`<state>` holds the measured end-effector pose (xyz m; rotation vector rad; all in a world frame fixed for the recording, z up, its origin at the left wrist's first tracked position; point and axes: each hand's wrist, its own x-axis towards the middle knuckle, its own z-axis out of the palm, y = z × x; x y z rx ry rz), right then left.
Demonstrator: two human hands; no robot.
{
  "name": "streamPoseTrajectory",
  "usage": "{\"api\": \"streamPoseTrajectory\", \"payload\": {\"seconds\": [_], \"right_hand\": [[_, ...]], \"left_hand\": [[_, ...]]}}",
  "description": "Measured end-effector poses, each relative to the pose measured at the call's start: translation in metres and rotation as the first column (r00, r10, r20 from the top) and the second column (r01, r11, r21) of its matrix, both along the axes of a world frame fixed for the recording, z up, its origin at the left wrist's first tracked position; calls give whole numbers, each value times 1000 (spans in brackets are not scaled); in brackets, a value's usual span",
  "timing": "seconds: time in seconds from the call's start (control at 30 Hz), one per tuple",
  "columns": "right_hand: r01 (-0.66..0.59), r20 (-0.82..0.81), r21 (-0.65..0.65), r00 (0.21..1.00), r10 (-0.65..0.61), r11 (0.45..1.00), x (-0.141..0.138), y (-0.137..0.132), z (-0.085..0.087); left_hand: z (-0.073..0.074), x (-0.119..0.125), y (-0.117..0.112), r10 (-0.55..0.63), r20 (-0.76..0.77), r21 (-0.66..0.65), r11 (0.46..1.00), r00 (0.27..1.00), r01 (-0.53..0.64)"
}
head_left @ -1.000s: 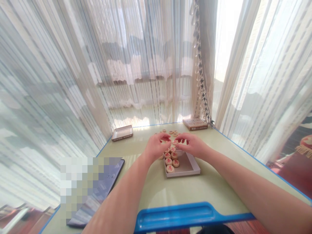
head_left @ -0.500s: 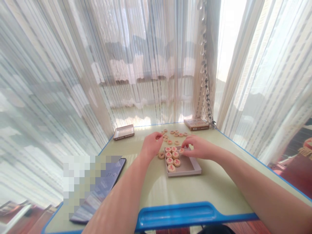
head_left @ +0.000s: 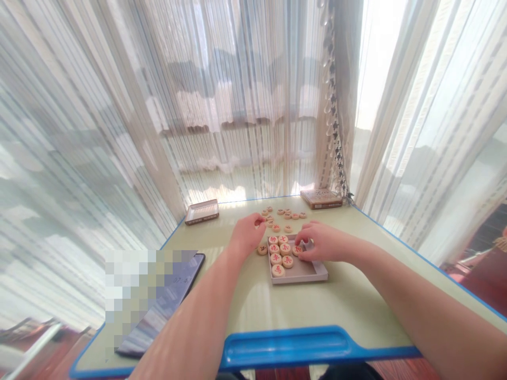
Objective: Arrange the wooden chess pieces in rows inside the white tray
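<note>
A shallow open box [head_left: 301, 280] on the table holds several round Chinese chess pieces with red characters, lined up along its left side. My right hand [head_left: 322, 240] reaches over the box from the right, its fingertips closed on a red-marked Chinese chess piece [head_left: 297, 250] inside it. Beyond the box's left edge, my left hand [head_left: 250, 232] is closed, thumb and forefinger together beside loose pieces [head_left: 270, 222]; whatever it may hold is hidden. A black-marked piece [head_left: 262, 249] lies just outside the box's left wall.
More loose pieces [head_left: 288, 215] are scattered behind the box. An upturned box lid or tray [head_left: 202, 211] sits at the far left, and a closed box [head_left: 321, 199] at the far right. A tablet or phone [head_left: 170, 301] lies left; curtains [head_left: 245, 105] hang behind the table.
My right hand has brought its piece slightly nearer and lower inside the box, right of the second row. My left hand stays almost where it was.
</note>
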<state>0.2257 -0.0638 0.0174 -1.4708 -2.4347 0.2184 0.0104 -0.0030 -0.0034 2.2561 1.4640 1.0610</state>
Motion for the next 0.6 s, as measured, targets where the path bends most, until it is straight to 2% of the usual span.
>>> {"api": "streamPoseTrajectory", "payload": {"seconds": [0.13,0.33,0.6], "right_hand": [[-3,19,-10,1000,3,1000,1,1,-2],[-16,13,-30,1000,17,999,4,3,-3],[-19,15,-52,1000,20,998,2,0,3]], "left_hand": [[-2,-2,-1,-1,-66,16,1000,998,2],[2,-2,-3,-3,-212,145,989,977,35],[4,0,-6,4,-271,152,988,963,39]]}}
